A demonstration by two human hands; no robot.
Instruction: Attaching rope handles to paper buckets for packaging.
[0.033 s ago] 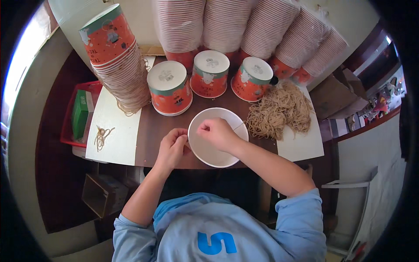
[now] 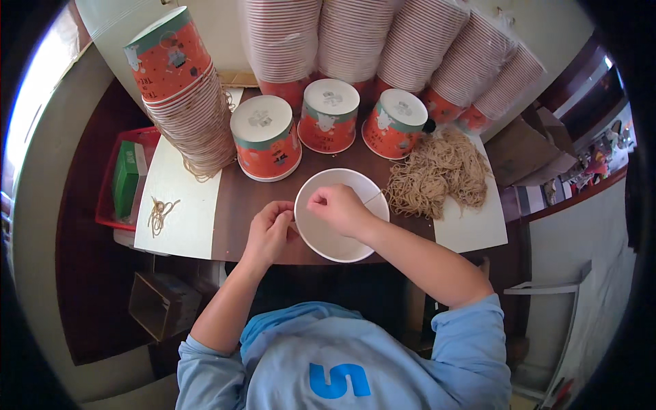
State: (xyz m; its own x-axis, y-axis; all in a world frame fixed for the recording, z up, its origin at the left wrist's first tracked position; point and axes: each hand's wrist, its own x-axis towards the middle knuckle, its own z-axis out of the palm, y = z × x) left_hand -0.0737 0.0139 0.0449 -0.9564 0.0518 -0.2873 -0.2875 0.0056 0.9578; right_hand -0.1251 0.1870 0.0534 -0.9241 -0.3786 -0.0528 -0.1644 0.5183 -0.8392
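Observation:
A white-lined paper bucket (image 2: pixel 342 249) stands mouth up at the table's front edge. My left hand (image 2: pixel 270 232) is closed at its left outer side, with thumb and fingers drawn together by the rim; what they grip is hidden. Over the mouth, my right hand (image 2: pixel 338 208) has its fingers pinched together, and I cannot make out what lies in them. A thin tan cord (image 2: pixel 373 198) runs from the right rim inward toward the right hand. Beyond the bucket, three orange-and-green printed buckets (image 2: pixel 266 154) sit upside down in a row.
A loose heap of tan cords (image 2: pixel 441 174) lies to the right. At the left leans a tall bucket stack (image 2: pixel 181 102) with cords hanging along it; a few cords (image 2: pixel 160 215) lie nearer. Wrapped bucket stacks (image 2: pixel 355 41) line the back. A red crate (image 2: pixel 104 198) is beyond the left edge.

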